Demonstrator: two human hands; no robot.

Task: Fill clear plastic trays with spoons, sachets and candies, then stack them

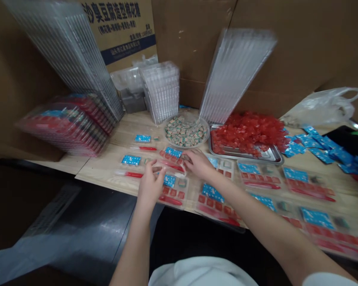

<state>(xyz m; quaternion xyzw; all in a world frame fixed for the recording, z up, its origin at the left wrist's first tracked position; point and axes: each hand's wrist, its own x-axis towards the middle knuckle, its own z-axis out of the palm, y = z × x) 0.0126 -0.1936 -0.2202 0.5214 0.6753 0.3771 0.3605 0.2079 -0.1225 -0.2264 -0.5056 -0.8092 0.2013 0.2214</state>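
Head view: left hand and right hand pinch, fingers curled, a clear plastic blister tray of red pieces, over the wood-grain bench. Beyond: round clear dish of wrapped sweets, steel tray of translucent red cubes, cardboard cartons. Bench's near edge lies just below the hands; dark floor beyond.

Packed plastic trays line the front of the table, the left hand and right hand over them.

Behind them, a round dish of candies sits left of a metal tray of jellies. Stacked empty trays stand behind the dish, filled trays lie far left, sachets lie right, and cardboard boxes stand behind everything.
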